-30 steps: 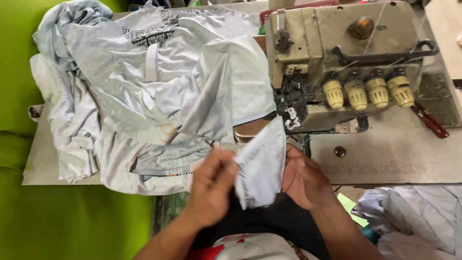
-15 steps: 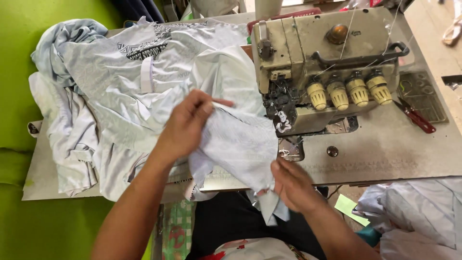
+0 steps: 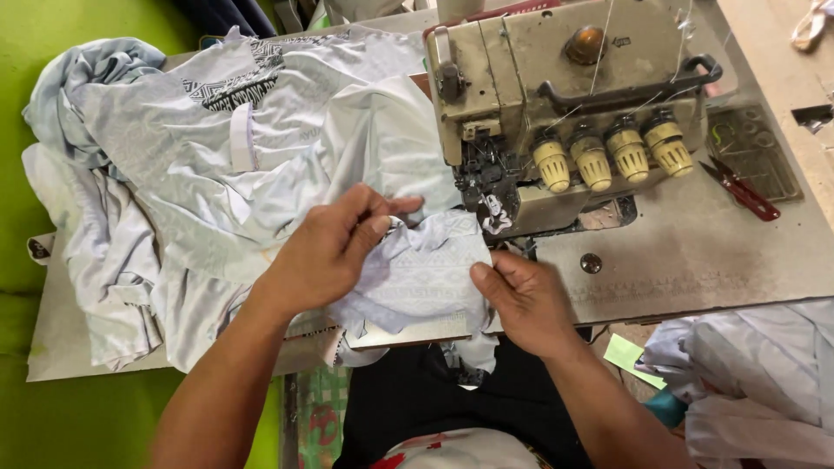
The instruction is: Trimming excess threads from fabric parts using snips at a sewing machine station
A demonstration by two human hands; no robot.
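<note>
Hands meet over the near edge of the surface [image 3: 695, 260], and I see both working one small piece of pale patterned fabric [image 3: 426, 274]. My left hand [image 3: 334, 252] comes in from the near left, forearm angled up toward the middle, wrist bent a little, knuckles up; its grip is closed on the fabric piece's far left edge, thumb stretched out to the right on top and fingers curled over the cloth. My right hand [image 3: 526, 300] comes from the near right, back of the hand up, its grip pinching the piece's right edge between thumb and fingers. The piece lies spread between the two hands, just in front of the overlock sewing machine [image 3: 565, 95], its far corner close to the needle area; its lower edge hangs over the surface toward my lap. A heap of pale garments [image 3: 217, 156] covers the left half of the surface, touching the piece. Red-handled snips [image 3: 738, 187] lie on the right, well apart from both hands.
</note>
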